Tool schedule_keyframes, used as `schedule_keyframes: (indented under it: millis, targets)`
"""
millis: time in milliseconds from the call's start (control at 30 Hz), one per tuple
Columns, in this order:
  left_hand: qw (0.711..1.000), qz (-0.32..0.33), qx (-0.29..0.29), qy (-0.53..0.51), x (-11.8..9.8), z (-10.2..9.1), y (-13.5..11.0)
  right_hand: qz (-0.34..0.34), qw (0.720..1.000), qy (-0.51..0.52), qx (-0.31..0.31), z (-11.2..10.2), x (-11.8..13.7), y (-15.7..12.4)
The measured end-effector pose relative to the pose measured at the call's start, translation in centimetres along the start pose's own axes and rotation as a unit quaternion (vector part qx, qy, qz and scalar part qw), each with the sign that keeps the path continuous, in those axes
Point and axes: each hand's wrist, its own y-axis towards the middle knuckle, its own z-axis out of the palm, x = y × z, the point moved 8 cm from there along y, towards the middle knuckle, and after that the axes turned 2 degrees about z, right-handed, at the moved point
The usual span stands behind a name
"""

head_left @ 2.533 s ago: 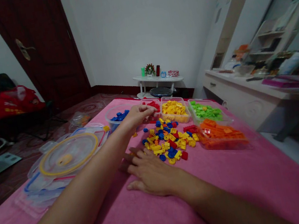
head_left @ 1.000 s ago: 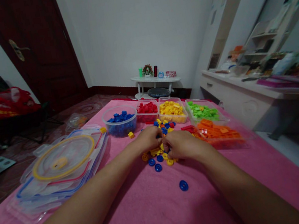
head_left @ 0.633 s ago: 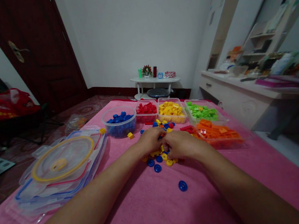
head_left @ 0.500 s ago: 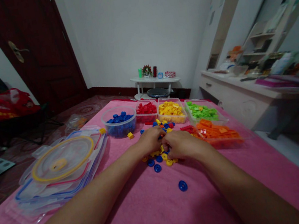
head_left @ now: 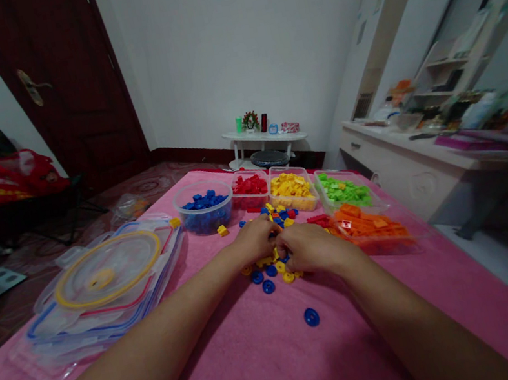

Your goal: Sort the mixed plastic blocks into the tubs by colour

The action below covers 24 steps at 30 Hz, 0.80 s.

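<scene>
My left hand (head_left: 258,238) and my right hand (head_left: 306,245) meet over a loose pile of small plastic toy pieces. Both have their fingers curled in and close together; whatever lies between the fingertips is hidden. Around and under them are blue wheel-like discs (head_left: 268,287), yellow discs (head_left: 288,277) and mixed blocks (head_left: 280,214). One blue disc (head_left: 311,317) lies apart, nearer to me. Behind the pile stand a round tub of blue blocks (head_left: 206,218), a box of red blocks (head_left: 249,185) and a box of yellow blocks (head_left: 291,186).
To the right are a box of green blocks (head_left: 343,190) and a box of orange blocks (head_left: 373,229). Stacked clear lids (head_left: 108,271) cover the left of the pink cloth (head_left: 245,362). A small white table (head_left: 265,134) stands by the wall, a dresser (head_left: 390,153) at right.
Both hands stay at nearly the same spot over the pile, with fingers still curled. The whole view has shifted very slightly; no piece has visibly moved.
</scene>
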Motion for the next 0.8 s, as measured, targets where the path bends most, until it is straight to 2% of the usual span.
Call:
schedule_keyframes:
  millis: [233, 467, 800]
  targets:
    - [1.000, 0.003, 0.004, 0.003, -0.03, 0.09, 0.09, 0.009, 1.000, 0.002, 0.006, 0.14, -0.09, 0.07]
    - [1.000, 0.003, -0.004, 0.002, -0.03, -0.03, -0.06, -0.001, 1.000, -0.002, -0.029, 0.04, 0.37, 0.23]
    - [1.000, 0.009, -0.018, 0.009, -0.32, 0.08, -0.21, 0.001, 1.000, -0.005, -0.028, 0.14, 0.63, 0.17]
